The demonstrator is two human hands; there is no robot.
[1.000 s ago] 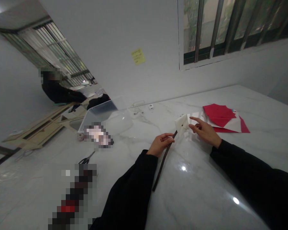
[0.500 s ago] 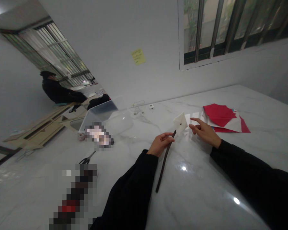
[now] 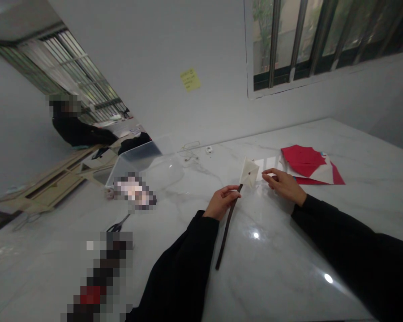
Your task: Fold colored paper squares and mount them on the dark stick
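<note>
My left hand (image 3: 221,202) pinches a thin dark brown stick (image 3: 225,237) near its upper end. The stick slants down toward me over the marble-patterned tabletop. At its top stands a small white paper pinwheel (image 3: 249,173) with a dark dot at its centre. Just right of the pinwheel is my right hand (image 3: 285,184), index finger reaching toward the paper edge and the other fingers curled. A small gap seems to lie between fingertips and paper, and I see nothing held in that hand.
Red and white paper sheets (image 3: 305,162) lie right of my right hand. A clear plastic bin (image 3: 134,156), scissors (image 3: 118,223), a cable (image 3: 191,152) and a white plug (image 3: 208,150) are on the table. A yellow note (image 3: 190,79) sticks to the wall. Another person (image 3: 75,127) sits far left.
The pinwheel's blades show at a different angle. My right index finger has lowered toward the thumb. My left hand keeps its hold on the stick, and the view has shifted slightly.
</note>
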